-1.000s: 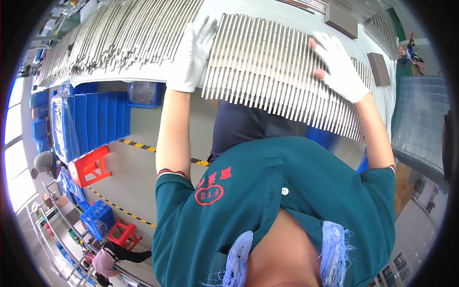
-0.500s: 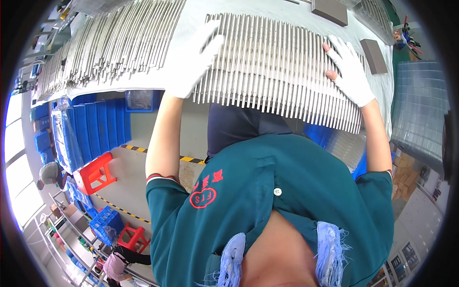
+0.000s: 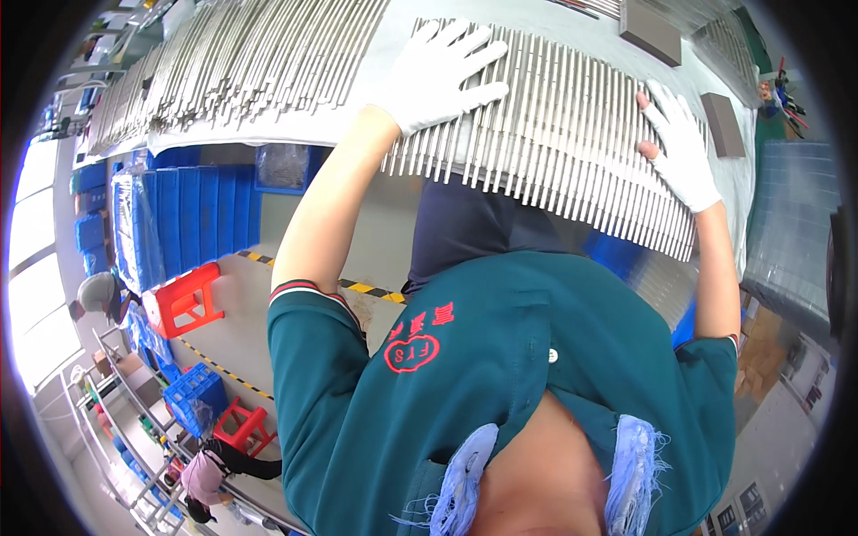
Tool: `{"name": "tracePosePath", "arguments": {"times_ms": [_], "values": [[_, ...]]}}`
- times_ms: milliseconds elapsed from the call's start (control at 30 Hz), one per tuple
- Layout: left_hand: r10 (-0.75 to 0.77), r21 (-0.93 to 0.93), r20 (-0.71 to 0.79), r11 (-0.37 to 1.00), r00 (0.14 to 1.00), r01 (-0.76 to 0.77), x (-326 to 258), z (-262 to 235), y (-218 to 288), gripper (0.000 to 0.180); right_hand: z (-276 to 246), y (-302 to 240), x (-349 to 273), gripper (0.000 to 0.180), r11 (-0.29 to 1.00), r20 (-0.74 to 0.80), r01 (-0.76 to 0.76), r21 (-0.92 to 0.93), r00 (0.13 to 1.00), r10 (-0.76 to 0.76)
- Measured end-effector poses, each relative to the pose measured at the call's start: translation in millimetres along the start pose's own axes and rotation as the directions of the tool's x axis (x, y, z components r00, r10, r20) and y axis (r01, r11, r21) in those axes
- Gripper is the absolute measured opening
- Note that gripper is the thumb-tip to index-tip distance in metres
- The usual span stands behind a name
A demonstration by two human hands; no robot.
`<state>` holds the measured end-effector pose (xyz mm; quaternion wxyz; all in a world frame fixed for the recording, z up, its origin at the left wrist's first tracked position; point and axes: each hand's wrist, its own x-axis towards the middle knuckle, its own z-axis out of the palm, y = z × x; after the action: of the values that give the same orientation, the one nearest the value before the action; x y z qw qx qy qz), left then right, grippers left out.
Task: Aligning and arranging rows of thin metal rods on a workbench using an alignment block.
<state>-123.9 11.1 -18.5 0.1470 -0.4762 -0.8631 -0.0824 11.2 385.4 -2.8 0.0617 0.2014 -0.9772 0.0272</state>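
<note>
A row of slim silvery metal rods (image 3: 554, 134) lies side by side on the white-covered table, their near ends reaching past its front edge. My left hand (image 3: 442, 76), in a white glove, rests flat with fingers spread over the row's left end. At the right end, my gloved right hand (image 3: 679, 147) lies with its fingers apart against the outer rods; its thumb and one fingertip are bare. Neither hand grips a rod. Farther left on the same table spreads another batch of similar metal rods (image 3: 259, 62), their ends uneven.
Two dark grey blocks, one the far block (image 3: 651, 34) and one the right block (image 3: 722, 125), sit beyond the right hand. Blue crates (image 3: 192, 214) and a red stool (image 3: 189, 302) stand at left below the table. Two people (image 3: 206, 478) are in the background.
My left hand has moved from the row's left edge rightward onto the rods, its fingers now spread. The right hand keeps its place at the right end. The whole view has shifted slightly.
</note>
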Motion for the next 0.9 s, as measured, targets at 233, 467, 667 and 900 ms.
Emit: {"name": "tracePosePath", "arguments": {"times_ms": [233,467,667,900], "values": [[-0.027,0.077,-0.056,0.997,0.998,0.031,-10.7,-21.2,-14.0,0.063,2.7,1.2,-1.0,0.064,1.000,0.005,-0.017,-0.008,1.000,0.017],[0.133,-0.185,0.002,0.974,0.991,-0.130,43.3,-1.1,74.7,0.067,2.5,-0.8,-1.5,0.063,1.000,-0.015,-0.010,-0.022,1.000,0.010],[0.201,-0.206,0.065,0.961,0.977,-0.184,50.4,8.1,92.0,0.067,6.0,-2.9,0.5,0.060,1.000,-0.022,-0.022,-0.004,1.000,0.022],[0.115,-0.186,0.118,0.978,0.986,-0.092,20.6,-20.3,51.6,0.064,-4.4,-8.7,-3.3,0.066,0.998,-0.050,-0.039,0.053,0.998,0.042]]}}
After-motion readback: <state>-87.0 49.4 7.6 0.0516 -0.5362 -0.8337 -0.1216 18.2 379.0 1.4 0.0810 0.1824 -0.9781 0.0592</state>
